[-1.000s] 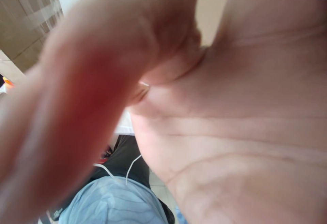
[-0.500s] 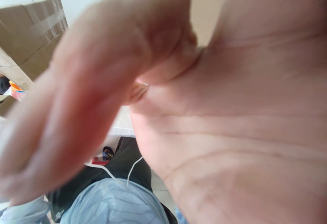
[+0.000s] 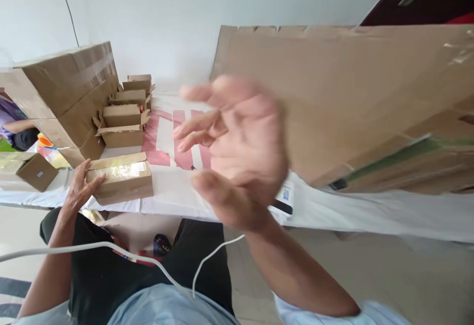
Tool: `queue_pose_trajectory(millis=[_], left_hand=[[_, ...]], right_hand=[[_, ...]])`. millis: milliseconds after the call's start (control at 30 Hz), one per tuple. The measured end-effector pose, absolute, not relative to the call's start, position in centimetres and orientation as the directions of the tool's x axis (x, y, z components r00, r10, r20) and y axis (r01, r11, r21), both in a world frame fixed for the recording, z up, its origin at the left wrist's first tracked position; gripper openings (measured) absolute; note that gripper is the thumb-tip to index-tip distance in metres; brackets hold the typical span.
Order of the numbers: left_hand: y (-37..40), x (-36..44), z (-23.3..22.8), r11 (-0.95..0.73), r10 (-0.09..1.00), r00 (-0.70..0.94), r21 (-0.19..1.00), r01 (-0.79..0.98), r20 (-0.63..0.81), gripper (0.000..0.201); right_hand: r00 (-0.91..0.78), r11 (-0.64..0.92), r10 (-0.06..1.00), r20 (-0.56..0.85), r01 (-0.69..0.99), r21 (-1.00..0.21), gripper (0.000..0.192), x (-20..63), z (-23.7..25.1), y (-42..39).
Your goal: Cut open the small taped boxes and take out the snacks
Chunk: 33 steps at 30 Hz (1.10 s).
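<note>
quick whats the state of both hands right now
Left hand: touching the taped brown rectangular cardboard box at its left end; whether it grips cannot be told.
Right hand: open, fingers loosely bent, nothing seen in it.

The counter (image 3: 174, 194) is covered by a white cloth (image 3: 311, 211), on which pink patches (image 3: 155, 158) are seen. Along its front edge a taped box (image 3: 126, 189) is placed, with another box (image 3: 40, 172) set farther left; behind the taped one, small open boxes (image 3: 122, 138) are lined up beside stacked large boxes (image 3: 83, 88). At the right a big cardboard piece (image 3: 351, 98) is stood, and a white-and-black item (image 3: 284, 200) is partly hidden.
</note>
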<state>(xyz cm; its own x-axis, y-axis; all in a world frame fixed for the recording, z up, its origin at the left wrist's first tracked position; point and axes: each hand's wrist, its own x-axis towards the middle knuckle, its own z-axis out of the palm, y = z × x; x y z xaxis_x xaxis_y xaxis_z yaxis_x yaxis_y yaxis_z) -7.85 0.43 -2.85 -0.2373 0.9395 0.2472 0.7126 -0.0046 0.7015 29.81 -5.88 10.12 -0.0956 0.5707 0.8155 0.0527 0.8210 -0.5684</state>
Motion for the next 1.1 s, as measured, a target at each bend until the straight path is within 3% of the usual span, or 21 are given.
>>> queue_pose_trajectory(millis=[33, 100, 200, 300, 400, 567, 667, 767, 833, 933, 1000, 1100], left_hand=[[0.3, -8.1, -3.0, 0.030, 0.940, -0.268, 0.734, 0.679, 0.209, 0.098], [0.2, -8.5, -3.2, 0.071, 0.942, -0.298, 0.777, 0.626, 0.154, 0.095], [0.2, -9.0, -3.7, 0.080, 0.945, -0.301, 0.804, 0.589, 0.126, 0.093], [0.1, -8.9, -4.3, 0.055, 0.942, -0.306, 0.836, 0.546, 0.138, 0.095], [-0.2, -8.1, -4.9, 0.010, 0.942, -0.295, 0.864, 0.503, 0.161, 0.093], [-1.2, -6.0, -5.4, -0.065, 0.969, -0.201, 0.928, 0.367, 0.147, 0.091], [-1.5, -5.3, -5.3, -0.120, 0.976, -0.141, 0.948, 0.293, 0.168, 0.087], [-1.7, -5.0, -5.3, -0.147, 0.976, -0.121, 0.961, 0.235, 0.179, 0.084], [-1.7, -5.0, -5.4, -0.154, 0.974, -0.129, 0.965, 0.214, 0.185, 0.082], [-1.6, -4.8, -5.9, -0.174, 0.968, -0.145, 0.965, 0.196, 0.204, 0.079], [-1.5, -4.8, -6.3, -0.182, 0.966, -0.149, 0.966, 0.181, 0.210, 0.080], [-1.4, -4.8, -7.0, -0.188, 0.966, -0.152, 0.970, 0.152, 0.211, 0.084]], right_hand=[[-0.059, 0.845, 0.534, 0.843, 0.016, -0.534, 0.056, 29.6, 8.9, -4.8], [-0.137, 0.780, 0.625, 0.768, 0.086, -0.620, 0.044, 29.4, 6.0, -2.6], [-0.289, 0.565, 0.816, 0.500, 0.222, -0.795, 0.051, 28.9, 1.0, 0.1], [-0.358, 0.412, 0.885, 0.297, 0.308, -0.858, 0.064, 27.7, -3.6, 1.7], [-0.381, 0.365, 0.895, 0.233, 0.325, -0.872, 0.068, 26.3, -6.7, 2.5], [-0.388, 0.384, 0.885, 0.255, 0.303, -0.872, 0.060, 27.0, -8.4, 2.6], [-0.349, 0.441, 0.884, 0.312, 0.400, -0.803, 0.056, 30.1, -8.9, 3.0], [-0.250, 0.430, 0.898, 0.363, 0.681, -0.593, 0.046, 34.1, -10.1, 3.7], [-0.187, 0.291, 0.943, 0.274, 0.863, -0.413, 0.036, 36.5, -11.3, 4.0], [-0.098, 0.102, 0.995, 0.029, 0.972, -0.211, 0.031, 38.6, -13.2, 3.9], [-0.063, 0.051, 0.995, -0.072, 0.985, -0.166, 0.033, 39.1, -14.3, 3.7], [-0.057, 0.041, 0.995, -0.079, 0.981, -0.191, 0.030, 39.3, -15.4, 3.6]])
